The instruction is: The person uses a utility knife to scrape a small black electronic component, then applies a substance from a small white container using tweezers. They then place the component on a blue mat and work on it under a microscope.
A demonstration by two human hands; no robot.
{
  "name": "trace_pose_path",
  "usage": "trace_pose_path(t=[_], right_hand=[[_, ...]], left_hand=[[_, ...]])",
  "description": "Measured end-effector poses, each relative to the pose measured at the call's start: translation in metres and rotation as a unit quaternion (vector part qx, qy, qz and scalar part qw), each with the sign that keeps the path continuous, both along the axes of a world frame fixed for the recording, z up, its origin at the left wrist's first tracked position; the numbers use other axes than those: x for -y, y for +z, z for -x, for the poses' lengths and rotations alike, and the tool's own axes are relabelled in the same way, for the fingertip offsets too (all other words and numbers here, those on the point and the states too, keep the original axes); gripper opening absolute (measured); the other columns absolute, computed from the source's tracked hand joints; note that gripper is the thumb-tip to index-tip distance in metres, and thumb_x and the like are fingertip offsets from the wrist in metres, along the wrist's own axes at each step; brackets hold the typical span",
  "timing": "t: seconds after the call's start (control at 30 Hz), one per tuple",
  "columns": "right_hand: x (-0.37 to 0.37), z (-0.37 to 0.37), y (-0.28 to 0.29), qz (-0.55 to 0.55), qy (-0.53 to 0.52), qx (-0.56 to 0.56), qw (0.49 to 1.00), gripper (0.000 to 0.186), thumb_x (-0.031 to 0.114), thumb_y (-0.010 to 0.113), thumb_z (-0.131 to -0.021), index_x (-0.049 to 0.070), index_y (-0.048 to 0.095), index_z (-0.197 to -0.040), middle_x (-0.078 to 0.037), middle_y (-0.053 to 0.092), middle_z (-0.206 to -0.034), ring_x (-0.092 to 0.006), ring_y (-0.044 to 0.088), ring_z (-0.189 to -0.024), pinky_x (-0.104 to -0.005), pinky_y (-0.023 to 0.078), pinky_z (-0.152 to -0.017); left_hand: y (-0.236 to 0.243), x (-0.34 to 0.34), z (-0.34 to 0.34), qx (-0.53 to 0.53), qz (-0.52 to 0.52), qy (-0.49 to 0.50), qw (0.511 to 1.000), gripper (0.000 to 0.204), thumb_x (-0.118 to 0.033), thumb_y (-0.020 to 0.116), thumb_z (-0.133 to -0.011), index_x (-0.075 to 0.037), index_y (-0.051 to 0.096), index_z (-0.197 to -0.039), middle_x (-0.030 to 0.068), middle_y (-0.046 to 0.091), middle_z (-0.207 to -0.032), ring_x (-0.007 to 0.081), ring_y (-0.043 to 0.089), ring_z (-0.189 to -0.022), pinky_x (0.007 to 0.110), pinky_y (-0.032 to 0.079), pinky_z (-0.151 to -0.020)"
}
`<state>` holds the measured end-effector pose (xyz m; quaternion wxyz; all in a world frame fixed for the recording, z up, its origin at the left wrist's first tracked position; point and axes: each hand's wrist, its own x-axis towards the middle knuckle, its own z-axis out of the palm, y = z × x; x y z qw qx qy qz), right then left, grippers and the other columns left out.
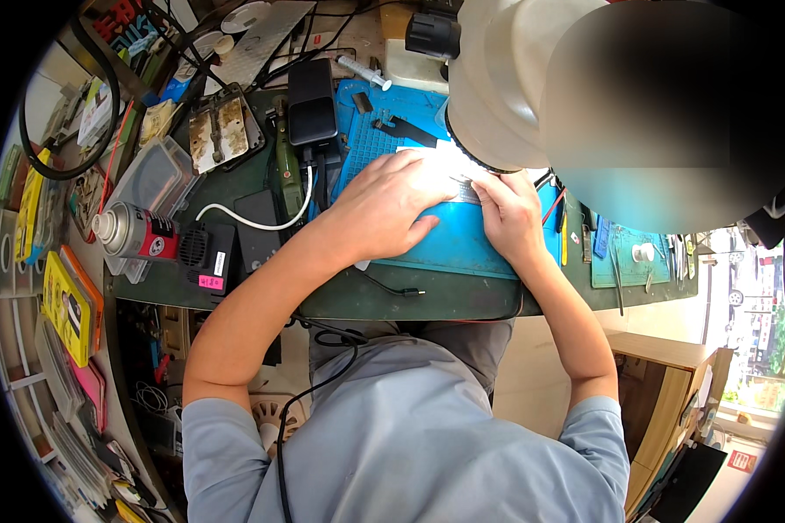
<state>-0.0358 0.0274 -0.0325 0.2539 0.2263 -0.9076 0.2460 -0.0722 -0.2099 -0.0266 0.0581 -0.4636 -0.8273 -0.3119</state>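
Both of my hands meet on the blue work mat (436, 247) under a pale microscope head (497, 96). My left hand (388, 205) lies palm down with its fingers stretched toward the bright light and its thumb apart; glare washes out the fingertips. Just right of it, my right hand (513, 218) has its fingers bent together at a small silvery perforated plate (467, 193). Whatever sits between those right fingertips is hidden by glare. A dark flat strip (406, 131) lies on the mat beyond my left hand.
At left stand a black box-shaped device (312, 100), a green pen-like tool (288, 161), a spray can (135, 231) and a clear plastic case (153, 179). A white cable (253, 227) curves over the bench. A syringe (365, 73) lies at the back; a smaller mat (637, 257) with tools is at right.
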Motion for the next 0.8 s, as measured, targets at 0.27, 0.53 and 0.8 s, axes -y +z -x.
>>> trace_pose_path(t=[0.27, 0.53, 0.8], right_hand=[[-0.004, -0.002, -0.001, 0.006, 0.004, 0.006, 1.0, 0.016, 0.002, 0.071, -0.091, 0.0, 0.075, -0.106, -0.017, 0.069, -0.102, -0.0356, 0.064, -0.098, -0.0405, 0.052, -0.086], [-0.006, -0.004, -0.004, 0.0, -0.006, 0.014, 1.0, 0.02, 0.002, 0.072, -0.09, 0.002, 0.076, -0.11, -0.016, 0.07, -0.105, -0.0339, 0.065, -0.097, -0.0405, 0.053, -0.086], [-0.004, -0.011, 0.0, -0.037, 0.011, 0.035, 0.999, 0.023, 0.001, 0.074, -0.087, 0.004, 0.077, -0.109, -0.015, 0.071, -0.108, -0.0326, 0.065, -0.096, -0.0396, 0.054, -0.085]], left_hand=[[-0.002, -0.001, 0.0, -0.023, -0.01, 0.01, 1.0, 0.037, -0.018, 0.076, -0.085, -0.011, 0.074, -0.121, 0.0131, 0.066, -0.128, 0.0336, 0.054, -0.132, 0.046, 0.044, -0.108], [0.001, 0.0, 0.0, 0.016, 0.026, 0.002, 1.0, 0.04, -0.019, 0.073, -0.088, -0.011, 0.072, -0.127, 0.0161, 0.062, -0.135, 0.0367, 0.05, -0.136, 0.048, 0.042, -0.112], [-0.001, 0.001, 0.0, 0.003, 0.022, 0.005, 1.0, 0.041, -0.019, 0.073, -0.088, -0.012, 0.071, -0.128, 0.016, 0.062, -0.135, 0.0368, 0.05, -0.135, 0.048, 0.042, -0.112]])
